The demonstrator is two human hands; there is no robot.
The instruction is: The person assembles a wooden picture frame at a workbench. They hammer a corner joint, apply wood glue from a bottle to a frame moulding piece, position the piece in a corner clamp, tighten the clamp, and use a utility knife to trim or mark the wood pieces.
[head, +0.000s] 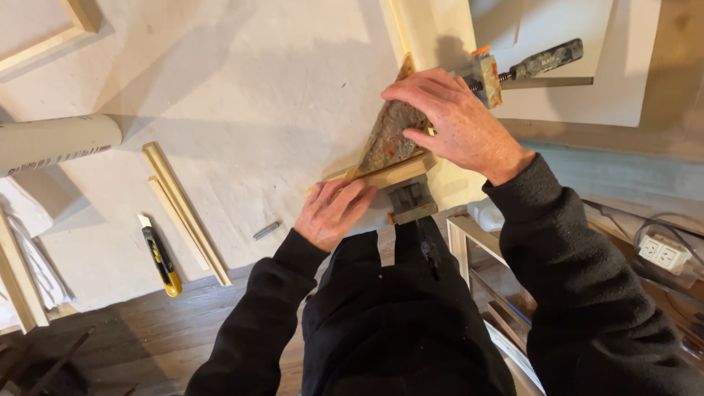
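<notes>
From the head camera, you are pressing your left hand point(334, 213) flat, fingers extended, on a wooden strip point(389, 174) lying at the near edge of the surface point(279, 88). Your right hand point(455, 121) is resting open over a mottled triangular corner block point(390, 136), fingertips curling at its edge, gripping nothing tightly that I can tell. The block is sitting in the corner where the strip is meeting a second strip point(400, 37) running away from you. One clamp point(412, 202) is biting the near strip just beside your left hand; another clamp point(513, 70) is sitting beyond your right.

The joint could be slipping out of square if either hand is easing off, and your left fingers are lying close to the near clamp's jaws. To your left, well apart, a yellow utility knife point(160, 257), loose wooden strips point(183, 209), a small metal bit point(267, 230) and a cardboard tube point(59, 143) are lying. Nothing is standing between your hands and the block.
</notes>
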